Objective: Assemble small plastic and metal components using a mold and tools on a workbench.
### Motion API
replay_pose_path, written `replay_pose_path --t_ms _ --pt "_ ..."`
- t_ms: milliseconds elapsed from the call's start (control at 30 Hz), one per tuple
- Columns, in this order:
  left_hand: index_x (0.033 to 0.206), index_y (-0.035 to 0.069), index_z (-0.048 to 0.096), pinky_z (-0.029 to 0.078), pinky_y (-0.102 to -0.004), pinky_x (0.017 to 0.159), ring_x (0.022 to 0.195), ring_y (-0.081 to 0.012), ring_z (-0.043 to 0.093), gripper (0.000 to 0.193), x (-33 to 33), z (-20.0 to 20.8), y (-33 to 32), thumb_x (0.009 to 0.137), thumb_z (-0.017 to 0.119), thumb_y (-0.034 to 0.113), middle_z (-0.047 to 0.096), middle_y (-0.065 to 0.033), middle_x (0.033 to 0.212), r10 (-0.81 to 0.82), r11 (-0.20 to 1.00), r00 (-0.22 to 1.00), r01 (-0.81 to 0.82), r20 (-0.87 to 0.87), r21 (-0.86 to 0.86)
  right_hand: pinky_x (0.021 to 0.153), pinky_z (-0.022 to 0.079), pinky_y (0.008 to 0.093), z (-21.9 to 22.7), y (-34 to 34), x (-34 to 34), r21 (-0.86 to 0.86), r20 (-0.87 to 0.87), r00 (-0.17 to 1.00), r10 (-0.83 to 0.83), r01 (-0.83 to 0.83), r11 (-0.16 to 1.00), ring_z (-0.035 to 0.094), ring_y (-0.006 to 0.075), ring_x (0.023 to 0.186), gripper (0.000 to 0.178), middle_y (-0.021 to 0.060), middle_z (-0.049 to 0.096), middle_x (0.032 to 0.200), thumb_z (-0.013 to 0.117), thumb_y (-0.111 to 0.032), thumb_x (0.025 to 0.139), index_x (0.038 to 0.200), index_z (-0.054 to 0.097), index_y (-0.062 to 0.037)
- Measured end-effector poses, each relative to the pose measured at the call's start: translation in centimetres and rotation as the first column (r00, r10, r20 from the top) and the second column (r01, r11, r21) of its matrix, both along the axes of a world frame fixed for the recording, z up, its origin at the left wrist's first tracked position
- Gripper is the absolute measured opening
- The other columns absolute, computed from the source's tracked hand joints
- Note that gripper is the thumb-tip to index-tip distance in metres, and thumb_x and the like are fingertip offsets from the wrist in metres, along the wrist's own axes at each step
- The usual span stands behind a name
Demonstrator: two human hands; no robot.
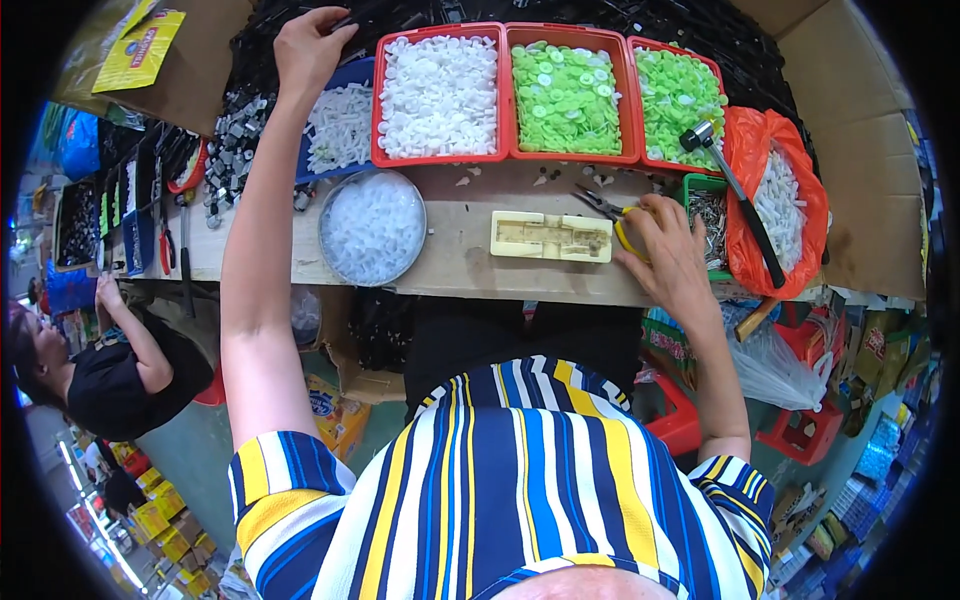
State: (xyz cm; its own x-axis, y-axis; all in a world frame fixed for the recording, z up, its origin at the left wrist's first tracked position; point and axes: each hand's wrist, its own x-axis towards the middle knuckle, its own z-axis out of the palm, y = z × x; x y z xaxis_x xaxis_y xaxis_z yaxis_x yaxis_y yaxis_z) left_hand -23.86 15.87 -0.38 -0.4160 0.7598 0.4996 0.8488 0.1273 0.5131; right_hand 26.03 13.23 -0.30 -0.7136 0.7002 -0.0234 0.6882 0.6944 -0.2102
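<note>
My left hand [312,52] reaches to the far left, over a heap of long black plastic parts [400,12]. Its thumb and fingers close around something dark that blends into the heap. On the right, my right hand [672,250] lies on the bench with thumb and fingers around the yellow handles of small pliers [624,232]. The pliers' jaws point up and left. Just left of them sits a cream-coloured block fixture [550,236] with a slotted channel. Farther left stands a round metal tin [373,228] of translucent white pieces.
Red trays hold white pieces [440,95] and green caps [565,100]. A hammer [735,190] leans across a red plastic bag [748,140]. Beside it, a green box [705,185] holds metal pins. Cardboard walls [865,150] flank the bench. Another person [125,360] sits at left.
</note>
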Motion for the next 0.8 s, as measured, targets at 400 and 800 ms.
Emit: replay_pose_path --t_ms 400,800 --pt "0.090 0.003 0.072 0.051 -0.0347 0.071 0.082 -0.0275 0.062 0.020 19.5 2.5 -12.5 0.071 0.075 -0.002 0.068 -0.0107 0.083 -0.389 0.921 0.920 0.387 0.044 0.054 0.094 0.044 0.0417 2.2 -1.4 -7.3 0.255 -0.496 0.838 0.226 -0.108 0.961 0.057 0.0311 0.111 0.054 0.0118 0.058 0.120 0.075 -0.012 0.076 0.128 0.060 -0.0114" --pt "0.086 0.000 0.071 0.053 -0.0341 0.073 0.084 -0.0278 0.067 0.013 19.6 -1.1 -18.6 0.075 0.071 -0.005 0.069 -0.0114 0.090 -0.231 0.972 0.931 0.209 0.282 0.107 0.077 0.046 0.0379 -3.2 -2.5 -5.7 0.190 -0.353 0.861 0.367 -0.318 0.929 0.060 0.0247 0.091 0.020 0.0065 0.060 0.097 0.067 -0.010 0.079 0.098 0.063 -0.0068"
